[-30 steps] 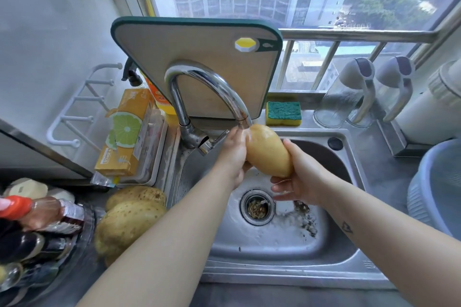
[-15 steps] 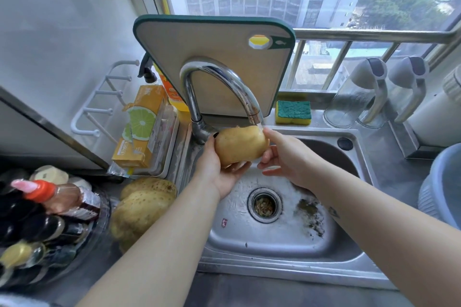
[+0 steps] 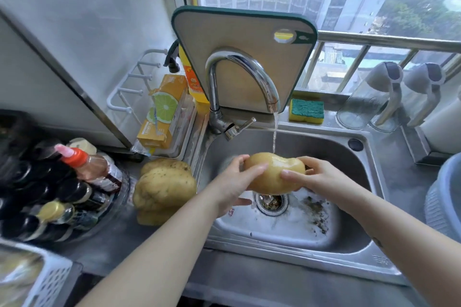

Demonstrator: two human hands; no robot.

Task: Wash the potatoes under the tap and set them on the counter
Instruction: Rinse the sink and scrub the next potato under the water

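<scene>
Nearest of all, a white slotted basket sits at the front-left of the sink, and both bare forearms reach in over the sink's front rim. There's stamped writing on that rim, but it's too small to read.

Over the middle of the sink, just above the drain, the potato is held between two hands and it's wet and shiny. The left hand grasps its left end, and the right hand curls its fingers round the right end. A thin stream of water lands on top of it. Dark grit lies on the sink floor to the right of the drain, with a small red sticker to the left that's illegible.

Left of the sink, more potatoes are piled on the table. Further left stands a cluster of dark bottles, one with an orange cap, its label blurred.

At the sink's back-left corner there's an orange box with a lime slice printed on it, and I can't read its text. A yellow bottle stands behind it, its label also unreadable.

The tap arches over the sink's back edge. Behind it leans a green-rimmed cutting board, with a green-and-yellow sponge to the right. Two glass jugs stand at the back-right.
</scene>
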